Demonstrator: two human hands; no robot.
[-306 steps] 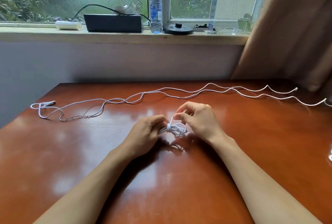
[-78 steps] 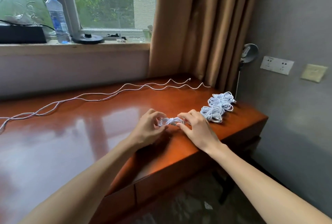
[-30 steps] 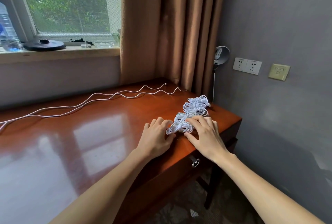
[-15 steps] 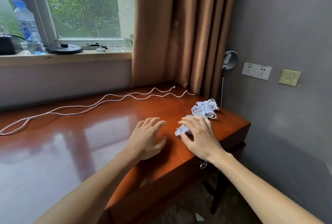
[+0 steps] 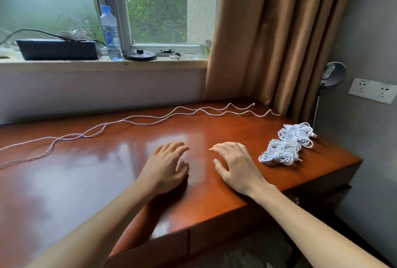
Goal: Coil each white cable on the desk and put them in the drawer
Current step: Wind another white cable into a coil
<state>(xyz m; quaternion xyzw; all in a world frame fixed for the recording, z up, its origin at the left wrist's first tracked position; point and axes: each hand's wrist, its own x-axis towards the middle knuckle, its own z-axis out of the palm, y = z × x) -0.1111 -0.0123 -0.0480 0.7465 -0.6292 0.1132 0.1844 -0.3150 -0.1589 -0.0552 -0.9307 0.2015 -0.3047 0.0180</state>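
My right hand (image 5: 236,166) has come off the pile of coiled white cables (image 5: 286,144), where its fingers lay half a second ago. It is now just left of that pile, clear of it. My left hand (image 5: 167,166) has drawn away too and sits farther left of the pile, beside the right with a gap of bare wood between them. Both hands are released, palms down and fingers loosely spread, grasping nothing. I cannot tell whether they rest on the worktop (image 5: 86,181) or hang just over it.

The pile lies near the worktop's right end as several tied bundles touching one another, with a plug end sticking out on its far right side. The loose white cables (image 5: 150,121) run uncoiled in wavy lines from behind and left of the pile, away to the picture's left edge. Their near ends stop a little behind the pile. Below and left of the pile, under the front edge, the drawer front (image 5: 219,239) looks closed.

Behind the pile hangs a brown curtain (image 5: 268,37). Far to the pile's left, up on the window sill, stand a water bottle (image 5: 110,31) and a black box (image 5: 57,49).
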